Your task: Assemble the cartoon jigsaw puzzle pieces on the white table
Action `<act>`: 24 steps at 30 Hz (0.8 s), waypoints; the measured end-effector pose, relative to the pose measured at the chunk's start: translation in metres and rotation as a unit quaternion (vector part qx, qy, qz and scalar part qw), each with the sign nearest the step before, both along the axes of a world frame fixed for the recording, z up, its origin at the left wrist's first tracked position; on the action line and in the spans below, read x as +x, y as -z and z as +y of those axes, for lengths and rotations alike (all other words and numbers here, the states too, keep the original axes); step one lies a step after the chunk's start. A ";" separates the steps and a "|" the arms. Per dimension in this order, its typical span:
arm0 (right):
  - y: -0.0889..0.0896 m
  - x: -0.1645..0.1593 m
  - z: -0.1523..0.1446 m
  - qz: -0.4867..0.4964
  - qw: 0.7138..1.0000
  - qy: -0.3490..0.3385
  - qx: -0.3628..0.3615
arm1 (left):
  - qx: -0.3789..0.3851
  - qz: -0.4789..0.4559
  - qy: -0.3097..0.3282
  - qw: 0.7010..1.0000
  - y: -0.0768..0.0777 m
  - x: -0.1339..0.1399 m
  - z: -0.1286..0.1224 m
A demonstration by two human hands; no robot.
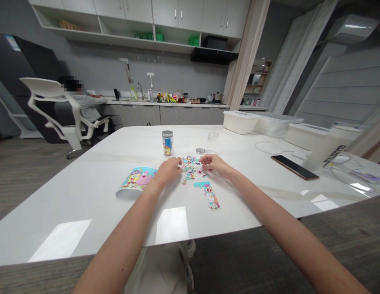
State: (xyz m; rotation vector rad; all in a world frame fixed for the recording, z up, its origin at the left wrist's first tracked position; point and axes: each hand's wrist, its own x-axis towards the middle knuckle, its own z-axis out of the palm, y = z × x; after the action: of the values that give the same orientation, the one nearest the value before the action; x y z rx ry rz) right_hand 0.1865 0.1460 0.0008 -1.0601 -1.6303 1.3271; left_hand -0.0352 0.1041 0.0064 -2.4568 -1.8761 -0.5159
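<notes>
- The joined puzzle section (211,198) lies flat on the white table (128,222), nearer the wearer than the heap; I read it as an L.
- Its long axis runs from the heap toward the near table edge, leaning slightly right. The character's head is at the far end, and a short blue arm points left.
- Just beyond it, the loose pieces (190,166) lie scattered between the hands.
- I see the hands apart: the left hand (170,168) curled at the heap's left edge, the right hand (216,164) with fingertips drawn close at its right. I can't tell whether either grips a piece.
- My worry: a dragging right wrist could knock the section apart, and a careless sweep could spread pieces or hide them under the curled picture sheet (137,178).
- Farther out I have the printed jar (167,143), a round lid (200,151) and a phone (294,166).
</notes>
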 end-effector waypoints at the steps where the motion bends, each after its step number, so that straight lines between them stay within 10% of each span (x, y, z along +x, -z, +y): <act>1: 0.000 0.001 0.001 -0.005 1.000 0.009 0.011 | 0.000 0.017 -0.020 1.000 -0.002 -0.001 -0.001; 14: -0.002 0.007 0.009 -0.084 0.992 0.010 0.093 | -0.062 0.066 0.027 0.996 -0.017 -0.035 -0.004; 19: 0.002 0.025 0.018 -0.289 0.932 0.118 0.182 | -0.073 -0.007 0.040 0.996 -0.016 -0.023 -0.007; 24: 0.007 0.026 0.016 -0.343 0.920 0.074 0.173 | -0.093 0.021 0.060 0.994 -0.016 -0.012 -0.010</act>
State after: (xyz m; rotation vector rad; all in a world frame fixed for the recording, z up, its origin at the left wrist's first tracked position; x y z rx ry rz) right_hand 0.2128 0.1619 -0.0063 -1.4819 -2.1288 0.5396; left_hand -0.0472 0.0940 0.0220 -2.6874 -1.8468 -0.2992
